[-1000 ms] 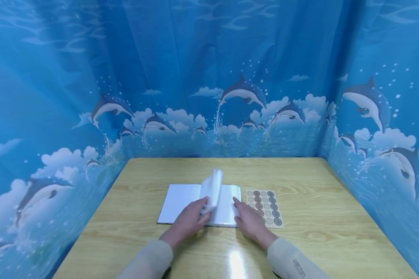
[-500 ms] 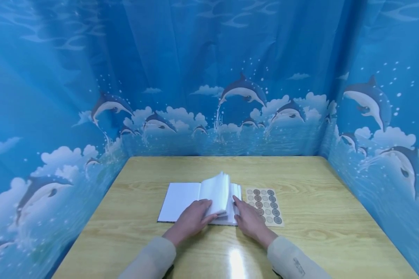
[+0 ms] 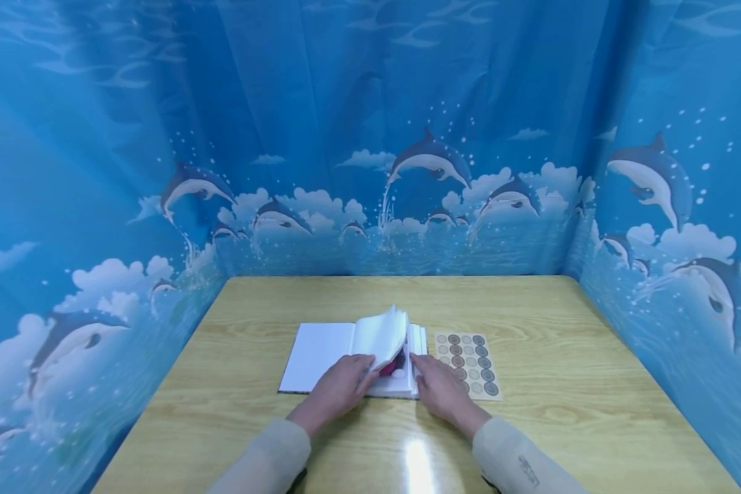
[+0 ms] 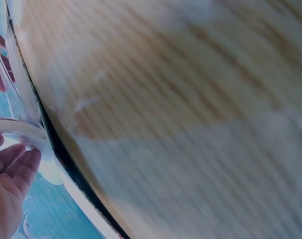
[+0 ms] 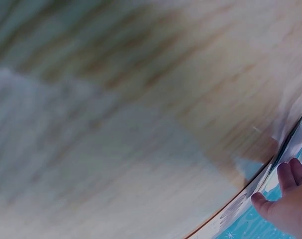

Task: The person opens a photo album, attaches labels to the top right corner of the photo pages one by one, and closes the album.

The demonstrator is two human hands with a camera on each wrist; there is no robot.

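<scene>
Pinching lifted pages [image 3: 379,336], left hand [image 3: 338,385] over open book [image 3: 321,351]; right hand [image 3: 441,389] touching page edges [image 3: 420,337], grip unclear (circle-printed sheet [image 3: 477,363] alongside).

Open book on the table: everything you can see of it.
The book lies open on the wood-grain table, left of a sheet with round marks. Its pages look like white paper; the cover's edge is dark. The left side lies flat and looks blank. Near the middle, raised, curved pages are gripped by the left hand; beneath shows a red patch, unreadable. The right hand touches the right side.
</scene>
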